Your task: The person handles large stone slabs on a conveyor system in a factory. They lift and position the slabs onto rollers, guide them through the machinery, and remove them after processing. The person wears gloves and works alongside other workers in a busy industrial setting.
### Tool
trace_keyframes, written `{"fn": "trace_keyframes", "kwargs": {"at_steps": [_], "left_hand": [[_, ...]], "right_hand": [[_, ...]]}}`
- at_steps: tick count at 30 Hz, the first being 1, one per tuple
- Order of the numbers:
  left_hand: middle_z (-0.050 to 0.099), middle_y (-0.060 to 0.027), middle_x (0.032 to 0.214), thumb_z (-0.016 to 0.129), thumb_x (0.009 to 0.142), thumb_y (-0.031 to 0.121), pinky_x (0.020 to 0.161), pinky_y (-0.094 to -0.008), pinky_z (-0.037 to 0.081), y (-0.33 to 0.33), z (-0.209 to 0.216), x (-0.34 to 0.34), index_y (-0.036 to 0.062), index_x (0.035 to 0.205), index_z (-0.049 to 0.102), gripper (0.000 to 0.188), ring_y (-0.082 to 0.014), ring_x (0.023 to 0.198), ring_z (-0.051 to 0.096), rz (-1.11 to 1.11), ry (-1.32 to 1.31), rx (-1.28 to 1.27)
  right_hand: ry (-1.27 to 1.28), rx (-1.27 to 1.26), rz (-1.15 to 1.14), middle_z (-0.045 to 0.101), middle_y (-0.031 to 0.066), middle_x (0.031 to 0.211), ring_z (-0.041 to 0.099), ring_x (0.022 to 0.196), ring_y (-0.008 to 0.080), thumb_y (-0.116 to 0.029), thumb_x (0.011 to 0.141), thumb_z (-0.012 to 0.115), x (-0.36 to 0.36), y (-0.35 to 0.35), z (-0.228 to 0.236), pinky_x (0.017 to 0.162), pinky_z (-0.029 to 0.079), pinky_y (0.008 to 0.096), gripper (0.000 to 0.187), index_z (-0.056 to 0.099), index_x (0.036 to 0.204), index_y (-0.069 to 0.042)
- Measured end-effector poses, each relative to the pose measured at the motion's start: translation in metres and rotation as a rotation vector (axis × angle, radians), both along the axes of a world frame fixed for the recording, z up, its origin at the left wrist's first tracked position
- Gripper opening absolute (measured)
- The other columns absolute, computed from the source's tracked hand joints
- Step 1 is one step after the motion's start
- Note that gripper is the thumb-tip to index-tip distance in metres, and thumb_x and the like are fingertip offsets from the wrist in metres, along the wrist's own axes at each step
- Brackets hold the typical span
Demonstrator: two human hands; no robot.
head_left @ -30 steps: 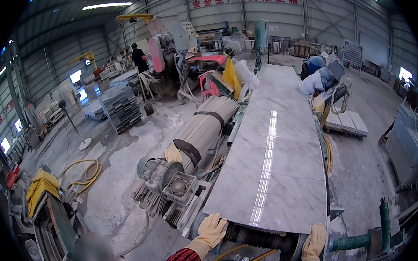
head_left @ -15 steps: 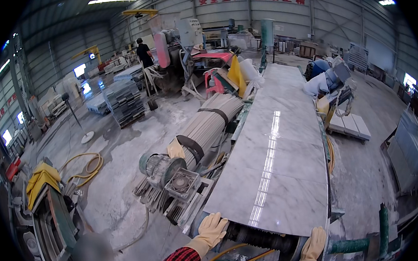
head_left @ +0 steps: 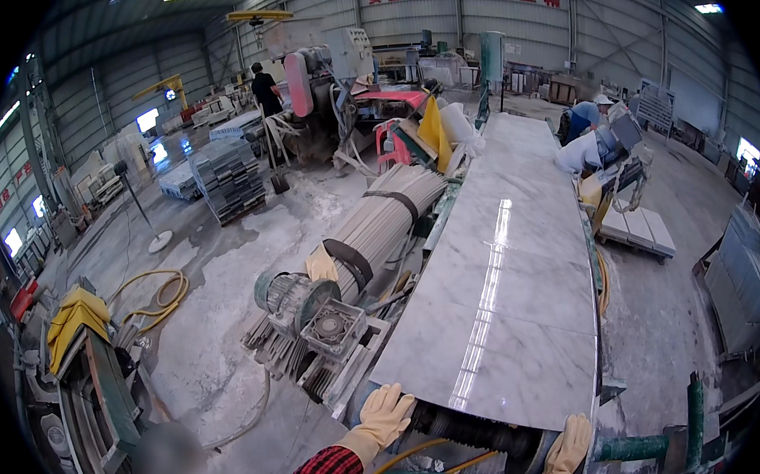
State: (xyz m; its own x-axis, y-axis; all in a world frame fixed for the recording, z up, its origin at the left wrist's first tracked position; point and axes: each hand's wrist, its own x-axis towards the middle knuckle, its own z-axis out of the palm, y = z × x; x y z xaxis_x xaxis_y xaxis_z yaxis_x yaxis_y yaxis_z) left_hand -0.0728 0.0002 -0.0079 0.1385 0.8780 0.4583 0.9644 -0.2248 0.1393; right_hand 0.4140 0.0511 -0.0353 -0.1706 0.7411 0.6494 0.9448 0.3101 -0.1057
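A long run of polished white-grey marble slabs (head_left: 481, 300) lies on a roller conveyor and stretches away from me. My left hand (head_left: 382, 422), in a cream rubber glove, rests at the near left corner of the closest slab with its fingers stretched out. At the near right corner is my right hand (head_left: 568, 448), gloved alike, its fingers extended along the slab's edge and the roller end. Neither hand is wrapped round anything that I can see. Between them, under the slab's front edge, shows a dark ribbed roller (head_left: 477, 433).
Left of the conveyor sit a motor (head_left: 292, 300) and a bundle of pale strips (head_left: 378, 215). A green pipe frame (head_left: 633, 448) stands at my right. Beyond the conveyor's right side a person (head_left: 587, 117) in a cap bends over; another person (head_left: 265, 88) stands far left.
Both hands stay in place on the slab's corners. The person at the far right has risen a little, so the cap shows now. The view has shifted slightly.
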Motion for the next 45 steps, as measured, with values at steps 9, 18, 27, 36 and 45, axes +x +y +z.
{"fn": "trace_keyframes", "kwargs": {"at_steps": [9, 18, 27, 36, 45], "left_hand": [[0.057, -0.0177, 0.151, 0.083, 0.080, 0.034, 0.116, -0.0499, 0.045, -0.004, -0.005, 0.001, 0.0197, 0.142, 0.065, 0.066, -0.0397, 0.138, 0.056, 0.014, 0.011, 0.044], [0.056, -0.0183, 0.154, 0.082, 0.083, 0.036, 0.118, -0.0517, 0.043, -0.006, -0.012, 0.001, 0.0201, 0.145, 0.064, 0.066, -0.0409, 0.139, 0.056, 0.021, 0.006, 0.035], [0.053, -0.0204, 0.152, 0.078, 0.086, 0.036, 0.116, -0.0537, 0.043, -0.010, -0.010, 0.000, 0.0169, 0.144, 0.063, 0.063, -0.0441, 0.137, 0.054, 0.001, 0.006, 0.022], [0.052, -0.0212, 0.153, 0.080, 0.085, 0.034, 0.117, -0.0540, 0.043, -0.014, -0.007, 0.002, 0.0162, 0.145, 0.062, 0.066, -0.0451, 0.137, 0.054, 0.000, -0.012, -0.014], [0.054, -0.0211, 0.142, 0.079, 0.084, 0.032, 0.109, -0.0543, 0.044, -0.020, -0.003, 0.000, 0.0139, 0.138, 0.064, 0.059, -0.0445, 0.129, 0.054, -0.004, -0.039, 0.049]], "right_hand": [[-0.024, 0.014, 0.012, 0.058, 0.0373, 0.150, 0.055, 0.139, 0.0585, -0.002, 0.104, 0.058, -0.002, -0.003, 0.005, 0.122, 0.040, 0.0660, 0.047, 0.055, 0.150, 0.006], [0.020, 0.002, -0.002, 0.056, 0.0359, 0.155, 0.052, 0.144, 0.0569, 0.000, 0.105, 0.057, -0.004, -0.009, 0.009, 0.127, 0.037, 0.0634, 0.044, 0.060, 0.149, 0.006], [0.053, 0.087, -0.025, 0.057, 0.0359, 0.155, 0.053, 0.146, 0.0556, 0.003, 0.105, 0.059, -0.027, -0.023, 0.028, 0.127, 0.040, 0.0610, 0.047, 0.059, 0.152, 0.007], [0.024, 0.170, 0.048, 0.060, 0.0378, 0.150, 0.058, 0.140, 0.0574, 0.004, 0.104, 0.059, -0.023, -0.021, 0.031, 0.124, 0.042, 0.0626, 0.046, 0.059, 0.150, 0.009], [-0.008, 0.038, 0.030, 0.060, 0.0348, 0.150, 0.057, 0.138, 0.0578, -0.002, 0.101, 0.059, -0.005, -0.012, -0.002, 0.122, 0.041, 0.0646, 0.049, 0.058, 0.148, 0.009]]}}
